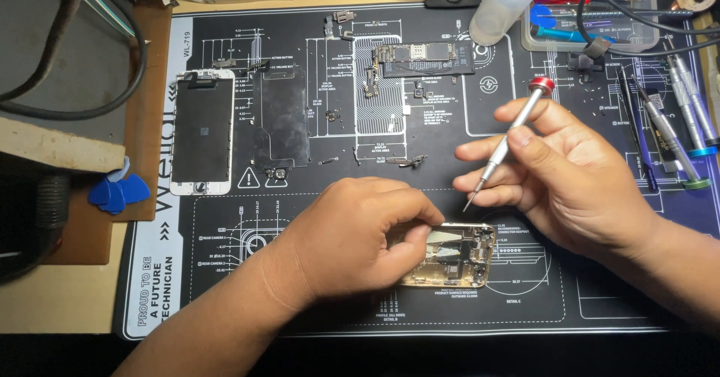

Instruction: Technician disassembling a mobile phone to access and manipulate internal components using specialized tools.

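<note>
Two bare forearms entering from the lower edge, left hand (360, 234) and right hand (562, 175) both ungloved, no rings, watch or sleeves showing, nails cut short as far as the dim light lets one judge.

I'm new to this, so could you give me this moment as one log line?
left hand: steadies opened phone shell | right hand: holds screwdriver, tip above shell | mat: underneath

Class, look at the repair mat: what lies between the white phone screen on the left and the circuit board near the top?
In the head view, a dark metal shield plate lies between the white phone screen and the circuit board, with tiny screws and brackets around it.
</note>
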